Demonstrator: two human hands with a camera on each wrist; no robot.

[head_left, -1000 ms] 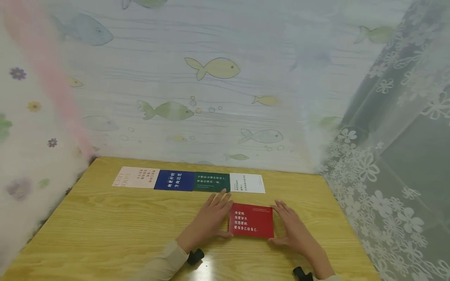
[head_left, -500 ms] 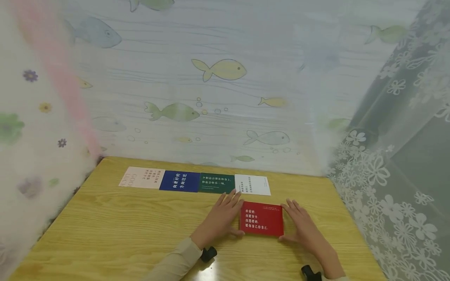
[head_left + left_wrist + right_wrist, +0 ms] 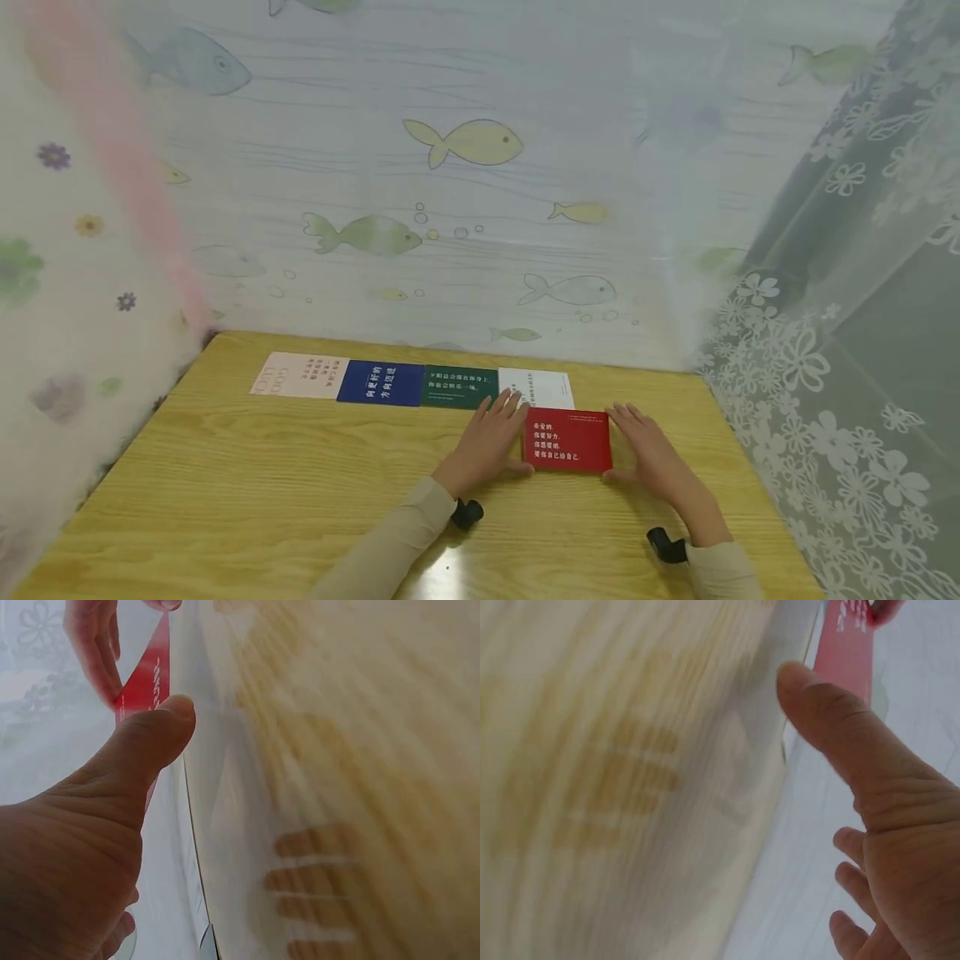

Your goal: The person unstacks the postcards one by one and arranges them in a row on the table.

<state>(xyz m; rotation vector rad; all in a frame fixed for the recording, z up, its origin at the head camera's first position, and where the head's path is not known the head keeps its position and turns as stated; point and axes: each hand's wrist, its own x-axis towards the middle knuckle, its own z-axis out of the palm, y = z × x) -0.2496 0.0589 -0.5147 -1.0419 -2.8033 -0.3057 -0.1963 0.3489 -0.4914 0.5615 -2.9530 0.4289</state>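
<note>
Both hands hold a red card [image 3: 567, 440] with white lettering, one at each short side. My left hand [image 3: 491, 437] grips its left edge, thumb at the near corner and fingers at the far one. On the other side, my right hand [image 3: 656, 454] holds the right edge in the same way. The card's far edge overlaps the white card [image 3: 551, 385] in the head view. In the left wrist view, the left thumb [image 3: 150, 742] lies across part of the red card. Left fingers cover a corner of the white card.
A row of cards lies side by side along the back of the wooden table [image 3: 285, 483]: pink [image 3: 296, 375], blue [image 3: 381, 383], green [image 3: 460, 386], then white. Behind hangs a fish-print curtain [image 3: 360, 283]. Lace fabric [image 3: 810, 375] borders the right side.
Both hands have moved the red card away from the body, toward the row. It now overlaps the white card's near edge in the head view. The other cards stay put.
</note>
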